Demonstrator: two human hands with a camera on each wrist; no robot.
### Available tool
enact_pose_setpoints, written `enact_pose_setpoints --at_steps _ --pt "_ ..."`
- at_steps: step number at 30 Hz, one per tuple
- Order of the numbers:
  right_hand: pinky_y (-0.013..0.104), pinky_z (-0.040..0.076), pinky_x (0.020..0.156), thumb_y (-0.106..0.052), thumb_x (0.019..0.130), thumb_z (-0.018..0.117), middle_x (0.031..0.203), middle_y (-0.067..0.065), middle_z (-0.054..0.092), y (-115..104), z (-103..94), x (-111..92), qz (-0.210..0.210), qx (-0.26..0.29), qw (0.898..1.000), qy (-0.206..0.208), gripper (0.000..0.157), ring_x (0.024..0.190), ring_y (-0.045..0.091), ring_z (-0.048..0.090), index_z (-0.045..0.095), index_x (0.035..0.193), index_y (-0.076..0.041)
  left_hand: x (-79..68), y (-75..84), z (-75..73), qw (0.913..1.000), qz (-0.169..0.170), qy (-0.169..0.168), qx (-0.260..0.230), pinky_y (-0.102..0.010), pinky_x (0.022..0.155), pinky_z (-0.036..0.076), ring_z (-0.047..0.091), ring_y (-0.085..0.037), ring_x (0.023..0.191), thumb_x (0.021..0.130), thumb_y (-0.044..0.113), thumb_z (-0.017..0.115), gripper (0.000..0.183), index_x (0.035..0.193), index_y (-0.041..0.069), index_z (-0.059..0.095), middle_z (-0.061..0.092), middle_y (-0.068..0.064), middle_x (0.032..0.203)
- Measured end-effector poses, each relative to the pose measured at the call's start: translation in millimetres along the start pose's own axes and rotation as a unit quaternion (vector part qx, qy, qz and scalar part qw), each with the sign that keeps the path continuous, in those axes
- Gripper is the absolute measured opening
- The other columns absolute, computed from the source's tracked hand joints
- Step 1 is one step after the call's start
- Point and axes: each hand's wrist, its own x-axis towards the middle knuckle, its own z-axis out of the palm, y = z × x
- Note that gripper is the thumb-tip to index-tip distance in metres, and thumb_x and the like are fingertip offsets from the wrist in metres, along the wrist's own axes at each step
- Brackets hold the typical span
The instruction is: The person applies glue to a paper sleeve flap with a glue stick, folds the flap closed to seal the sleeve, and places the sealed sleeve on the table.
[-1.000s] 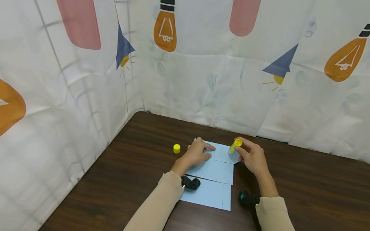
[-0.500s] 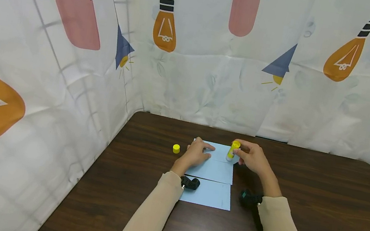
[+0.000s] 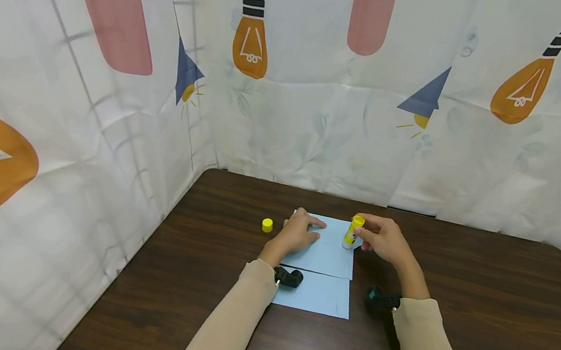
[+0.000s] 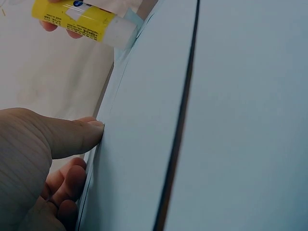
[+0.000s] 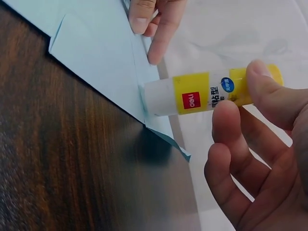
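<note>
My right hand pinches a yellow-and-white glue stick between thumb and fingers, its white end down at the light blue paper. In the right wrist view that end meets the paper along a crease, beside a narrow flap that sticks out past the edge. My left hand rests on the left part of the same paper, fingers spread in the head view. Its thumb lies at the paper's fold in the left wrist view. The glue stick's yellow cap stands on the table, left of that hand.
A second light blue folded paper lies nearer the body, a thin dark gap between the two. Both lie on a dark wooden table. A white printed curtain hangs behind and at the left. Black wrist cameras sit at both wrists.
The glue stick and right hand have moved a little toward the body along the paper's right side, and the stick stands more upright. The left hand has stayed in place.
</note>
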Motion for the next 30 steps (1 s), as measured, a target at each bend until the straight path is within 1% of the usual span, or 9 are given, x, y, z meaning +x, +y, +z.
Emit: enact_pose_setpoints --at_steps 4,10,16,22,28,30 --pt "0.036 0.057 0.067 -0.020 0.100 0.067 0.101 0.023 0.071 0 1.2 1 0.005 0.003 1.000 0.012 0.048 0.067 0.026 0.062 0.057 0.145 -0.004 -0.2 0.4 -0.3 1.0000 -0.002 0.000 0.001 -0.038 0.089 0.030 0.047 -0.021 0.103 0.100 0.021 0.066 0.030 0.130 0.024 0.073 0.052 -0.008 0.117" --pt "0.032 0.056 0.064 -0.017 0.100 0.068 0.104 0.025 0.069 2 5.3 2 -0.010 0.010 0.999 0.033 0.047 0.066 0.027 0.062 0.058 0.143 -0.004 0.0 0.5 0.1 1.0000 -0.003 0.001 0.007 -0.038 0.089 0.029 0.047 -0.021 0.103 0.100 0.021 0.066 0.030 0.130 0.025 0.072 0.052 -0.007 0.116" --pt "0.028 0.055 0.062 -0.014 0.099 0.067 0.107 0.022 0.067 2 9.4 3 -0.019 0.005 0.998 0.063 0.042 0.064 0.023 0.061 0.061 0.141 -0.006 -0.2 0.7 -0.1 1.0000 -0.006 0.001 0.003 -0.038 0.087 0.028 0.046 -0.021 0.101 0.100 0.021 0.067 0.030 0.130 0.025 0.072 0.051 -0.007 0.114" --pt "0.027 0.051 0.058 -0.014 0.099 0.068 0.108 0.020 0.068 3 12.9 5 -0.012 -0.009 0.995 0.094 0.042 0.062 0.022 0.061 0.062 0.140 -0.010 -0.7 0.6 -0.6 1.0000 -0.008 0.000 0.001 -0.038 0.088 0.028 0.046 -0.021 0.101 0.100 0.021 0.067 0.030 0.130 0.025 0.072 0.051 -0.006 0.114" --pt "0.026 0.050 0.056 -0.014 0.099 0.069 0.105 0.020 0.069 4 15.8 6 -0.007 -0.009 0.993 0.115 0.043 0.060 0.020 0.061 0.062 0.141 -0.011 0.1 -0.3 0.0 1.0000 -0.007 0.001 0.001 -0.038 0.088 0.029 0.046 -0.020 0.101 0.100 0.021 0.067 0.030 0.129 0.025 0.073 0.051 -0.006 0.114" --pt "0.025 0.051 0.057 -0.014 0.099 0.068 0.110 0.021 0.070 4 17.0 7 -0.005 -0.005 0.993 0.120 0.042 0.061 0.021 0.063 0.062 0.140 -0.011 0.4 -0.5 0.4 1.0000 -0.007 0.001 0.000 -0.038 0.088 0.029 0.045 -0.020 0.101 0.100 0.021 0.067 0.030 0.129 0.025 0.073 0.051 -0.007 0.115"
